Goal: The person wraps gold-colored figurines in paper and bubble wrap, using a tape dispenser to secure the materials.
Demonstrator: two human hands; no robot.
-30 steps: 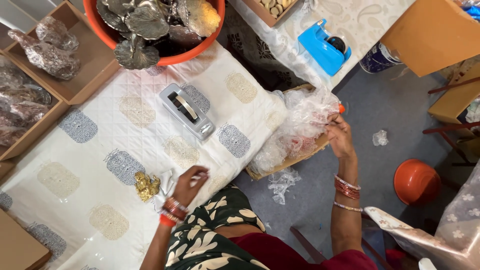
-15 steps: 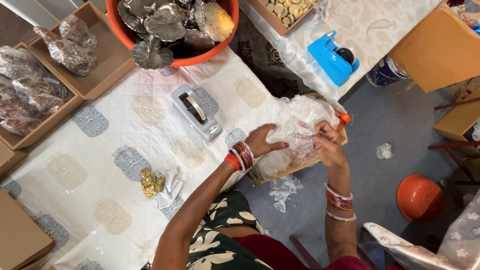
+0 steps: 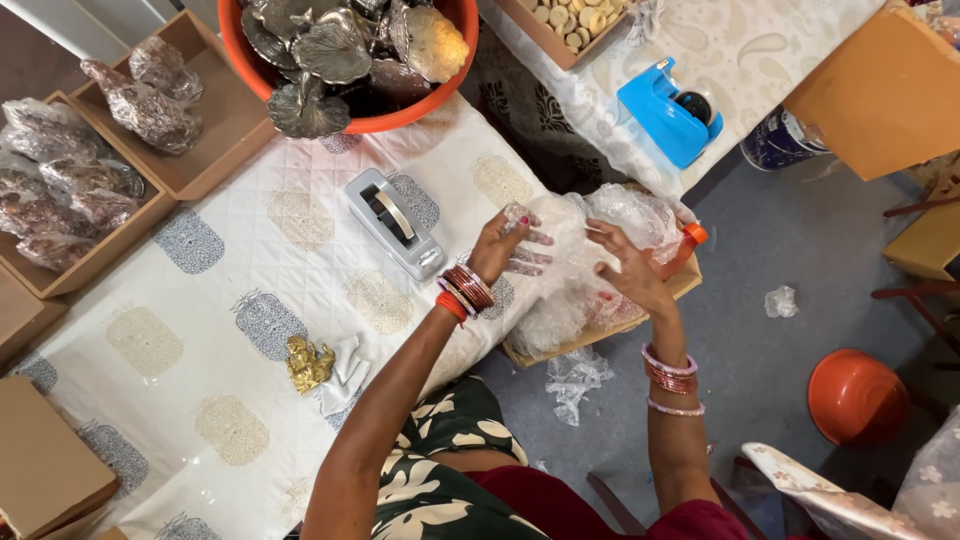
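Note:
Both hands are at a heap of clear plastic bags (image 3: 610, 215) lying in a shallow cardboard box (image 3: 585, 345) off the table's edge. My left hand (image 3: 508, 250), with red and orange bangles at the wrist, pinches the corner of one clear bag between thumb and forefinger. My right hand (image 3: 628, 270) grips the same bag's other side just above the heap. On the white quilted tablecloth (image 3: 210, 300), a small gold figurine (image 3: 306, 362) lies beside a scrap of white wrapping (image 3: 346, 372), apart from both hands.
A grey tape dispenser (image 3: 395, 222) sits left of my left hand; a blue one (image 3: 668, 112) lies farther back. An orange tub (image 3: 380, 122) holds metal leaf-shaped pieces. Cardboard trays (image 3: 215, 165) hold wrapped items. An orange bowl (image 3: 855, 395) and crumpled plastic (image 3: 573, 378) lie on the floor.
My left hand has left the spot by the gold figurine and moved right to the plastic heap. Both hands now hold one bag, lifted slightly off the heap.

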